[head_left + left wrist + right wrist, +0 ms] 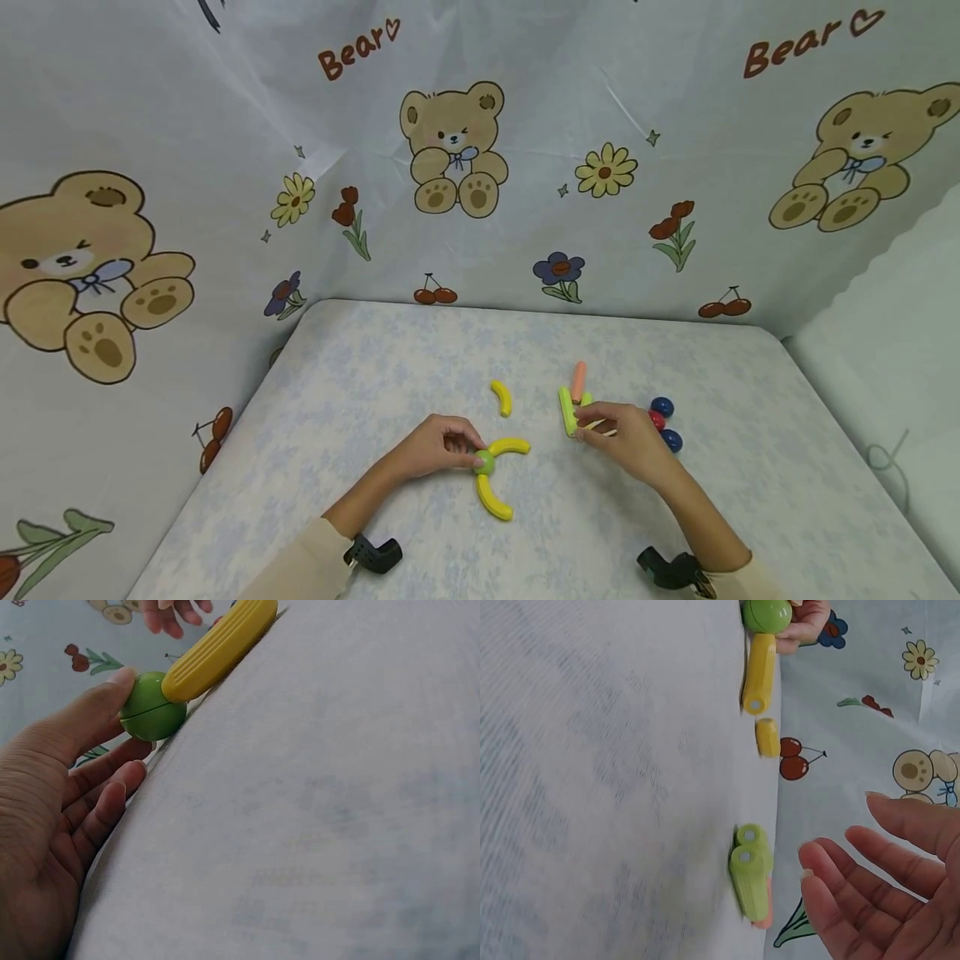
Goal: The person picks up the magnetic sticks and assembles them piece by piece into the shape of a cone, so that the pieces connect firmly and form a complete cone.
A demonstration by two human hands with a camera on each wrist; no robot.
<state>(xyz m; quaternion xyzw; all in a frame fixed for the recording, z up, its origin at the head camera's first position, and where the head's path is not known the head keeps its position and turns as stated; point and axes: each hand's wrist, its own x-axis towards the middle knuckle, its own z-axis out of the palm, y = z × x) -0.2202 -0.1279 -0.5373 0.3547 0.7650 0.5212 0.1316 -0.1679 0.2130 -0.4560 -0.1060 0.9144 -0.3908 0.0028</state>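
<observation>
My left hand (437, 447) pinches a green ball (484, 462) between thumb and fingers. Two curved yellow sticks touch the ball, one (510, 446) pointing right and one (492, 500) toward me. In the left wrist view the hand (52, 780) has its thumb on the ball (154, 707), with a yellow stick (221, 649) against it. My right hand (630, 435) is beside light green sticks (567, 412) and an orange stick (579, 382). The right wrist view shows that hand (900, 889) with fingers apart and holding nothing, near the light green sticks (750, 889).
Another curved yellow stick (502, 398) lies behind the ball. Right of my right hand are two blue balls (662, 407) and a red ball (657, 420), partly hidden. The table (390, 358) meets a bear-print cloth (525, 233) at its back edge.
</observation>
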